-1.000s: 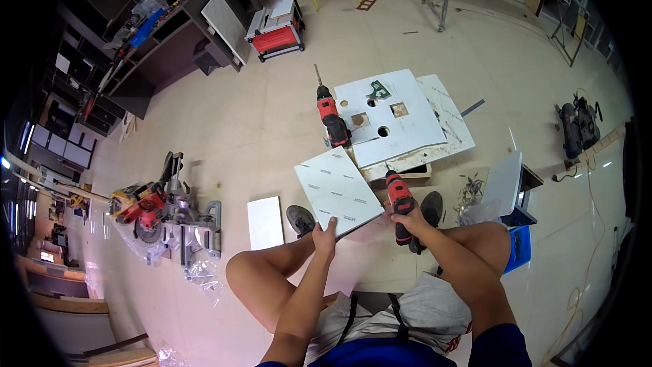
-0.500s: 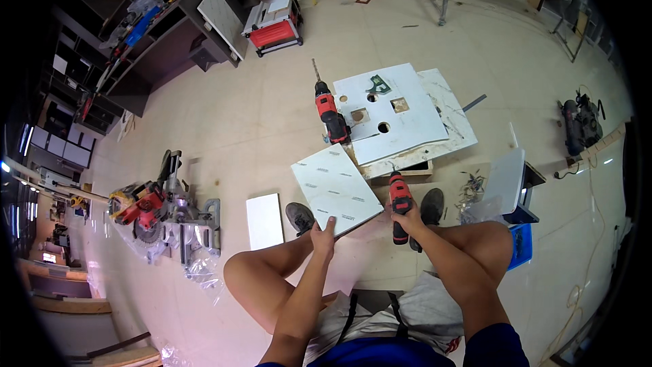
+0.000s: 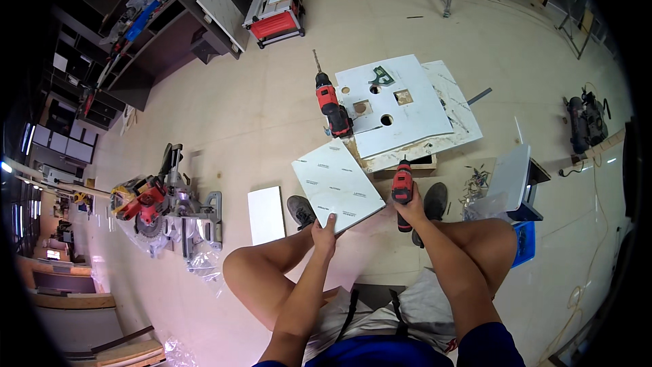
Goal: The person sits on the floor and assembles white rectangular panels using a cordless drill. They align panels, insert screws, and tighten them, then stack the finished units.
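My left hand grips the near edge of a white printed board, thumb on its top face and fingers hidden beneath. The board lies tilted in front of me, its far corner at the low work stack. In my right hand is a small red and black cordless drill, held by the handle with its bit pointing away, just right of the board. A larger red drill with a long bit rests at the left edge of a white panel with round and square holes. On that panel lies a green square tool.
A smaller white board lies on the floor by my left shoe. Farther left stands a miter saw. Loose screws, a blue bin and a tilted white panel are at right. A red table saw stands farther off.
The view has shifted slightly. My right hand has turned the small drill a little more upright, still beside the board. My left hand keeps its hold on the board.
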`<state>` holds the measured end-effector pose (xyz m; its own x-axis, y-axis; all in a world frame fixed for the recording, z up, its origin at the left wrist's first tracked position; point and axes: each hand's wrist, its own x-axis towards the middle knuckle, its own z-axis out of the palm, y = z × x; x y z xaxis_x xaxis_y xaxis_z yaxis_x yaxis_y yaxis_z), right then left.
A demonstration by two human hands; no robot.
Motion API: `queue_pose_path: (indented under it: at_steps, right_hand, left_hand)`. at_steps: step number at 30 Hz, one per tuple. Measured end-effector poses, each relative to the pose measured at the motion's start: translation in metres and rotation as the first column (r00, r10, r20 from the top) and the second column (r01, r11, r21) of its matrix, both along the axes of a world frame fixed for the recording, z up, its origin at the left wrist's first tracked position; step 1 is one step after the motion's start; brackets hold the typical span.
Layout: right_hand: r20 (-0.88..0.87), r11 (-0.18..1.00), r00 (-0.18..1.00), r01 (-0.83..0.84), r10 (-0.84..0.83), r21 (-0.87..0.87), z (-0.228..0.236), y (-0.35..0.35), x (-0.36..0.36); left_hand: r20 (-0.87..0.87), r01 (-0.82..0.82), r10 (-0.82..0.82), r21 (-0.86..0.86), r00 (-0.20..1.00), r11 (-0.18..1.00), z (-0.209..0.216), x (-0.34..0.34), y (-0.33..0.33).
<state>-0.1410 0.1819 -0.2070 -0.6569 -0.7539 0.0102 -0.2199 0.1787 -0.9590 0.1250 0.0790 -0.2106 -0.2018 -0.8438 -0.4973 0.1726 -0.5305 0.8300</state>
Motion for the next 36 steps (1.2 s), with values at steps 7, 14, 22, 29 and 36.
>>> queue_pose_path:
  at_steps: [7,14,22,29,36]
  right_hand:
    - [0.066,0.991,0.995,-0.08,0.073,0.11,0.006,-0.002,0.01]
    - [0.084,0.987,0.992,-0.107,0.097,0.12,0.009,-0.006,0.016]
    - [0.089,0.975,0.985,-0.157,0.145,0.16,-0.001,-0.008,0.027]
    - [0.527,0.989,0.848,-0.119,0.053,0.093,-0.016,-0.008,0.033]
    - [0.525,0.997,0.85,-0.069,0.038,0.039,-0.012,-0.01,0.031]
  left_hand:
    - [0.023,0.016,-0.014,-0.051,1.0,0.999,-0.01,0.0,-0.003]
    - [0.017,0.011,-0.011,-0.011,1.0,1.0,-0.006,-0.005,0.002]
    - [0.251,0.066,-0.041,-0.089,0.967,0.994,-0.016,0.013,-0.002]
    - [0.604,0.262,-0.095,-0.194,0.791,0.945,0.021,0.002,0.001]
    - [0.92,0.546,0.167,-0.348,0.354,0.762,0.026,-0.002,0.004]
